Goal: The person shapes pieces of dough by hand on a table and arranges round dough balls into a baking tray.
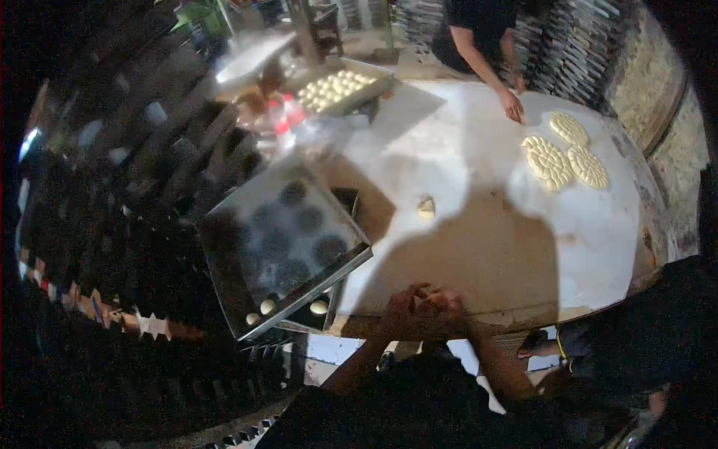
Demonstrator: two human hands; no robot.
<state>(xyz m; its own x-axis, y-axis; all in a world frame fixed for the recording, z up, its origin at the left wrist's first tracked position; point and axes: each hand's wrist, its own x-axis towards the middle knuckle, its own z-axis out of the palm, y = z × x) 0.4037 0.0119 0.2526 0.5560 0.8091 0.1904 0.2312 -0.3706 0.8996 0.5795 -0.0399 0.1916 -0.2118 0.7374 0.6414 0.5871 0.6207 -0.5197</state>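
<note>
Dark top (407, 400), dark sleeves (295, 415) (details lost in shadow), bare forearms (360, 365), bare hands (404, 305)

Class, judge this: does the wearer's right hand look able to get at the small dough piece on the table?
Probably yes: between the right hand and the small dough piece lies only shadowed tabletop, nothing standing in the way. Whether that hand holds something is too dark to tell.

We read the surface (598, 247) as smooth and matt, its edge rougher and stained. Tray (317, 289): metal by look, with a dull sheen and dark round patches. Discs (548, 162): matt dough, ridged. Lump (426, 208): matt, doughy. Bottles (282, 120) look plastic; blur hides their finish. We log the wall (643, 82) as rough, unpolished.
</note>
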